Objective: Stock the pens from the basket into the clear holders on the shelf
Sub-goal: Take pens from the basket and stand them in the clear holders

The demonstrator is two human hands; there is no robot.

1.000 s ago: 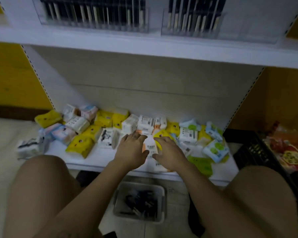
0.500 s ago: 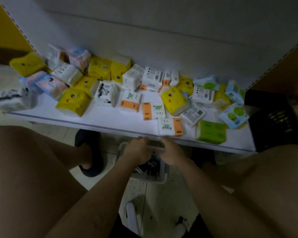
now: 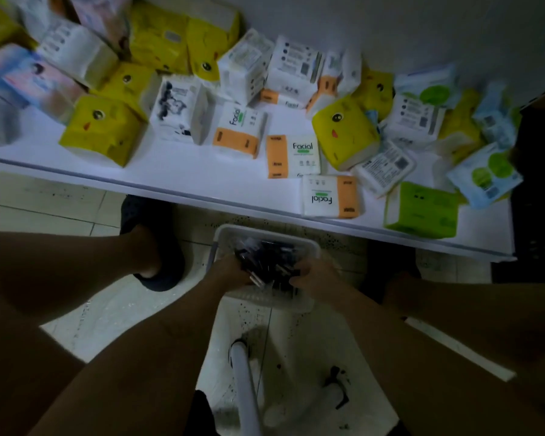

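Reaching left hand [image 3: 230,273] and right hand [image 3: 317,278] into a translucent white plastic basket [image 3: 266,230] on the tiled floor [image 3: 123,309], below a white shelf [image 3: 186,171] of tissue packs [image 3: 296,155]; curling fingers [image 3: 296,281] among slim black pens [image 3: 266,254], grip too blurred to tell.

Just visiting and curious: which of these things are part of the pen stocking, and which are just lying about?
Part of the job: pale plastic basket on the floor; dark pens in it; left hand and right hand, both among the pens.
Just lying about: yellow tissue packs, white-and-orange Facial tissue packs, green tissue pack, all on the white shelf board.
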